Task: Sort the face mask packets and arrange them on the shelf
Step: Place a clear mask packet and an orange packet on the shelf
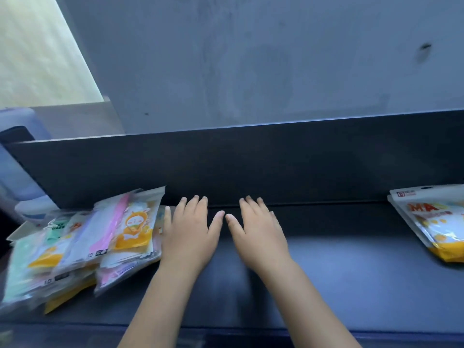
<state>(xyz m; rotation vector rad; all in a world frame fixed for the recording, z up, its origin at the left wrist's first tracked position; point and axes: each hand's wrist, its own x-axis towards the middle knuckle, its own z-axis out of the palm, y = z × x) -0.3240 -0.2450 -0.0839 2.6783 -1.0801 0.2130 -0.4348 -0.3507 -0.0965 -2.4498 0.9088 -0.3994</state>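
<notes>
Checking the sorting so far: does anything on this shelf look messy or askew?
Yes. The pile of packets at the left is a loose, overlapping heap, tilted at mixed angles with colours mingled. The orange packets at the right lie skewed. Both hands, left hand and right hand, are open and empty.

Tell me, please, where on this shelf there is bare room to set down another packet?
The shelf is bare between the right hand and the orange packets at the right edge. The left end is crowded: the mixed packet pile touches the left hand.

Jumbled packets (82, 244) left — orange packet (437, 222) right
</notes>
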